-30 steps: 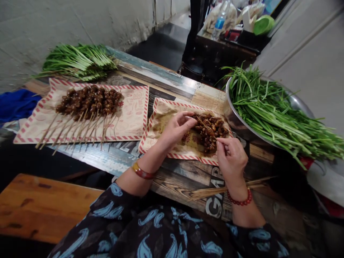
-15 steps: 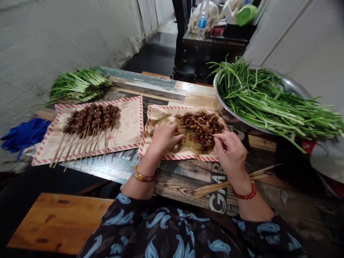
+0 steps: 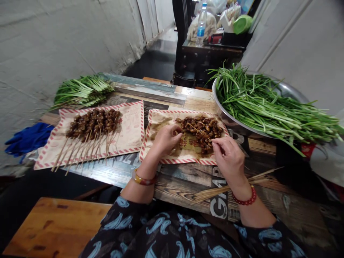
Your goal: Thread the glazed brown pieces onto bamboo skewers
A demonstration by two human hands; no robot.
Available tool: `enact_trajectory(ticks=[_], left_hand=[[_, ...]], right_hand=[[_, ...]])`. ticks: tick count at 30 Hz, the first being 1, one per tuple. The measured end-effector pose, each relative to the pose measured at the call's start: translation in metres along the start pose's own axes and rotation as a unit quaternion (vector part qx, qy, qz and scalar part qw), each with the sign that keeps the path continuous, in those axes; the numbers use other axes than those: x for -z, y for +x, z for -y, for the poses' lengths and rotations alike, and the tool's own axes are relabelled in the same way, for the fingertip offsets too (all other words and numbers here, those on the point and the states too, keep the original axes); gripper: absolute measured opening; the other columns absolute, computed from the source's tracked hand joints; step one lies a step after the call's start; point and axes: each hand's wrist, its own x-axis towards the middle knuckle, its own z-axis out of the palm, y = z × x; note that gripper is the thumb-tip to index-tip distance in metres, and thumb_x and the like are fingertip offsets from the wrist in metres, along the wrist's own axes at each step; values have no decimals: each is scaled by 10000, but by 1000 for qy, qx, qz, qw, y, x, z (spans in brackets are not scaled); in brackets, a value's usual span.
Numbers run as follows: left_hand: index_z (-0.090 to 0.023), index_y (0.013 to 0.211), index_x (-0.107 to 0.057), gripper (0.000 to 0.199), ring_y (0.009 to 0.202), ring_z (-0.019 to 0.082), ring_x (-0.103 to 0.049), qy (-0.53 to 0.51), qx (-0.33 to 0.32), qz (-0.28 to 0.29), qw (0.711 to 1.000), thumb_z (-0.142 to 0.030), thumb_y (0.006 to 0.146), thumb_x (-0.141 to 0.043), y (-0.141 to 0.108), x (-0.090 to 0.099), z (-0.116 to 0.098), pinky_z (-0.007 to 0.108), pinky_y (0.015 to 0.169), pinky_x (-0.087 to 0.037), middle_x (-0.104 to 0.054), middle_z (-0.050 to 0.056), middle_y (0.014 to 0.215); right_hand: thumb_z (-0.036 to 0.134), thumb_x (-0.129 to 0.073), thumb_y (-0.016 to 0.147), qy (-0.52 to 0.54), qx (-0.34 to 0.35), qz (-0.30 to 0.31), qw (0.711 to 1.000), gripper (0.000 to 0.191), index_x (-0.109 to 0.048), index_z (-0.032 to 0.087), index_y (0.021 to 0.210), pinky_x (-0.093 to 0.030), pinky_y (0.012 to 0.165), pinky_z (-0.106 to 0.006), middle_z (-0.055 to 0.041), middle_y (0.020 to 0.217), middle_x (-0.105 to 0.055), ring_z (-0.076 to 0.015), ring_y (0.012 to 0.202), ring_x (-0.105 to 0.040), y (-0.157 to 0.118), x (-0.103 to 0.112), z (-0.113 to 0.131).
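Note:
My right hand [image 3: 229, 156] pinches a thin bamboo skewer [image 3: 194, 127] that slants across a pile of glossy brown, sauce-coated pieces [image 3: 206, 126]. Part of the skewer is hidden among the pieces. At the pile's left edge is my left hand [image 3: 167, 139], its thumb and fingers drawn together; I cannot make out what is between them. Both hands are over a stained paper sheet [image 3: 161, 157] with a red-striped border. On a second striped sheet [image 3: 131, 125] to the left lies a row of loaded skewers [image 3: 94, 123], sticks towards me.
Loose bamboo sticks [image 3: 212, 191] lie under my right forearm. A metal basin [image 3: 219, 98] of long green leaves [image 3: 271, 104] stands at right. Far left are cut greens [image 3: 83, 89] and blue gloves [image 3: 28, 139]. A person's leg [image 3: 180, 36] shows beyond the table, near a water bottle [image 3: 201, 27].
My left hand has lifted off the paper and shifted slightly, its fingers now drawn together beside the pile. My right hand stays almost in place. The view has tilted slightly up.

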Motion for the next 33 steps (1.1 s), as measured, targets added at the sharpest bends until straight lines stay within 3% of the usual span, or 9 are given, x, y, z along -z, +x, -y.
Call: enact_trajectory(ticks=[2,6,9,12,16,19,28,33], left_hand=[[-142,850,-681,137,732,147,-583,-193,36,-10,980,-241,757,-666,1,1,0,277,698,-434,-670,48,804],[-148,1004,-701,339,732,109,-611,-513,121,-16,849,-267,695,-773,1,4,-5,225,681,-458,-690,42,859],[-139,1009,-716,359,716,99,-619,-610,154,-3,777,-234,673,-802,-1,5,-9,230,704,-494,-695,42,840],[-132,948,-716,307,675,96,-615,-650,161,7,742,-223,670,-810,-1,4,-10,223,653,-504,-700,39,815],[-113,866,-699,216,640,72,-598,-669,169,0,724,-209,697,-793,0,1,-11,180,587,-467,-705,45,810],[-135,913,-700,192,625,67,-593,-671,185,-21,718,-204,742,-755,0,1,-12,188,607,-479,-691,25,774],[-118,993,-709,272,646,72,-604,-666,172,11,726,-149,726,-750,-1,2,-15,213,666,-519,-673,22,762],[-124,944,-698,244,639,84,-611,-668,186,-10,721,-150,709,-759,-1,1,-13,235,641,-525,-670,10,748]], right_hand=[[175,-551,922,-1,3,1,1000,122,-668,210,929,-536,777,-288,-43,864,-701,-158,822,-656,-1,0,0],[170,-567,915,0,15,3,1000,114,-672,209,940,-536,785,-286,-41,876,-705,-157,822,-659,-3,1,0],[161,-588,906,1,22,10,1000,103,-675,199,944,-535,785,-282,-41,871,-703,-154,817,-659,-4,1,1],[154,-601,898,-1,30,19,999,98,-678,192,946,-535,792,-280,-42,874,-704,-154,821,-661,-5,1,2],[156,-608,894,-7,33,28,999,121,-694,201,966,-535,787,-271,-39,884,-710,-147,810,-663,-7,1,2],[168,-606,894,-9,24,38,999,174,-711,221,1023,-538,758,-263,-37,878,-703,-141,782,-658,-8,1,1],[173,-564,912,-3,14,42,999,237,-717,259,1069,-525,688,-256,-32,839,-673,-135,743,-628,-7,1,-1],[171,-569,908,-6,21,37,999,228,-720,255,1057,-518,683,-253,-31,830,-670,-135,739,-622,-6,2,0]])
